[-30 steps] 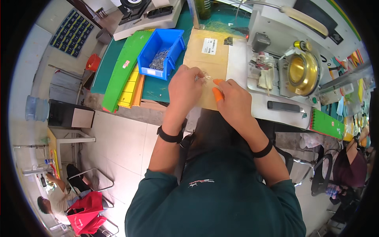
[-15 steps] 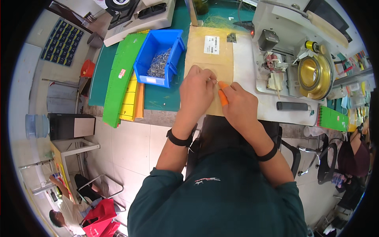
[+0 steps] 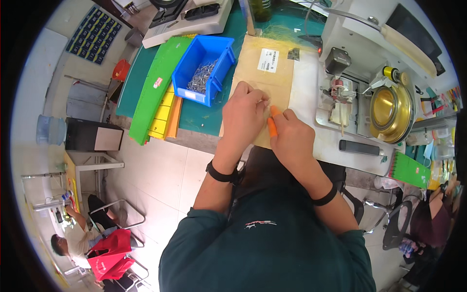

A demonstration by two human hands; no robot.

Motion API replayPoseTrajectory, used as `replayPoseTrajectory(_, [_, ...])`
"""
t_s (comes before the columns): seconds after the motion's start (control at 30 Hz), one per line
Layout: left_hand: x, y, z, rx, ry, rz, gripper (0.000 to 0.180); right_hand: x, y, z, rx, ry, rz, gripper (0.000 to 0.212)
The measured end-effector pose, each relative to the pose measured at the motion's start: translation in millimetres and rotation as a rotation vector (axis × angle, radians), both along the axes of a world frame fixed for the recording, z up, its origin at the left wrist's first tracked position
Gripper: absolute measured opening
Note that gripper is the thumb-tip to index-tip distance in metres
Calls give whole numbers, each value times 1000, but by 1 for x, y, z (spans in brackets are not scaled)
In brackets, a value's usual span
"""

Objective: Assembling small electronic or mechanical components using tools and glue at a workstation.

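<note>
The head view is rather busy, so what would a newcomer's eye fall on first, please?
Probably the blue bin of small metal parts, up and left of centre. Next, perhaps, the orange finger covers on the right hand, close beside the left hand over the tan sheet; then the round gold-coloured part at right.

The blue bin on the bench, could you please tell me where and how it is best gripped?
Probably by both side walls, one hand each, coming from above: the blue bin stands open-topped, its side rims rise above the small metal pieces, and holding both sides should help keep it level.
</note>
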State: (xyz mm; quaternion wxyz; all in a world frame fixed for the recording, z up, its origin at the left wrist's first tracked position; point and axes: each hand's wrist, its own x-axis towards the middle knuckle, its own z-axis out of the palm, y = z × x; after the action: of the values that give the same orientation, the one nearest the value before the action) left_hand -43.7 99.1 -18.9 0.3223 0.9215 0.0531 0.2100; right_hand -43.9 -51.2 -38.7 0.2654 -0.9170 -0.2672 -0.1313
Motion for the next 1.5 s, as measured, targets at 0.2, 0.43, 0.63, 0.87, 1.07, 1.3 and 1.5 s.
replayPoseTrajectory(0.2, [9, -4, 6, 60, 37, -91, 7, 2, -6, 1, 30, 35, 24, 13])
replayPoseTrajectory(0.43, [1, -11, 25, 19, -131, -7, 7, 3, -14, 19, 475, 61, -79, 23])
replayPoseTrajectory(0.63, [-10, -46, 47, -112, -305, -114, 10, 8, -23, 48, 1197, 613, 17, 9])
replayPoseTrajectory(0.87, [-21, -86, 76, -307, -326, -294, 13, -21, -59, 71, 1342, 506, -50, 9])
replayPoseTrajectory(1.07, [26, -101, 100, -146, -336, -420, 35, -41, -95, 100, 1276, -53, -165, 10])
replayPoseTrajectory(1.3, [74, -97, 101, -147, -112, -569, 17, 1, -92, 87, 1089, 289, -207, 17])
replayPoseTrajectory(1.5, [92, -86, 88, -134, -170, -329, 19, 38, -87, 69, 1100, 324, -312, 17])
